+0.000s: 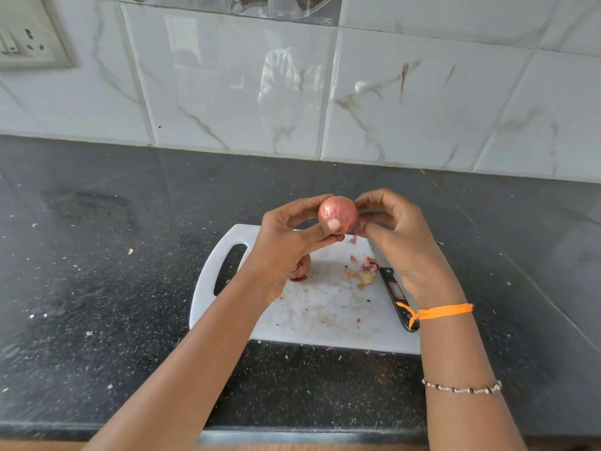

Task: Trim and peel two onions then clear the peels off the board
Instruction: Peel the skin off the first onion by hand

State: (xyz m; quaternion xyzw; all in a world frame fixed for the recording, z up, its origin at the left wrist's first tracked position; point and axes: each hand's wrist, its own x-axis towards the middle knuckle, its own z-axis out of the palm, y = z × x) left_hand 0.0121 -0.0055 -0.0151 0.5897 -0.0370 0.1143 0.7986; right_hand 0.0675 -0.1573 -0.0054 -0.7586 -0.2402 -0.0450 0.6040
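We hold the onion [337, 213] up in the air, above the far edge of the board [325, 307]. Our left hand [286, 242] grasps it from the left side, the thumb pressing on its lower front and the fingers curled behind its top. Our right hand [395, 236] comes from the right, its curled fingertips touching the onion's right side; the thumb and a finger seem to pinch at the skin low on that side, but this part is small and we cannot tell for sure.

A second onion [301, 267] lies on the board, half hidden under our left wrist. Peels [366, 271] and a cut end lie near the right part of the board. The knife [395, 294] lies along the board's right edge, its black handle pointing toward us and partly covered by our right wrist.

The board sits on the dark counter [113, 288], its handle slot [229, 268] at the left. The near edge of the board is well back from the counter's front edge. Open counter lies to the left and to the right of the board, and also behind it up to the tiled wall [292, 92]. A socket [26, 37] is on the wall at far left.
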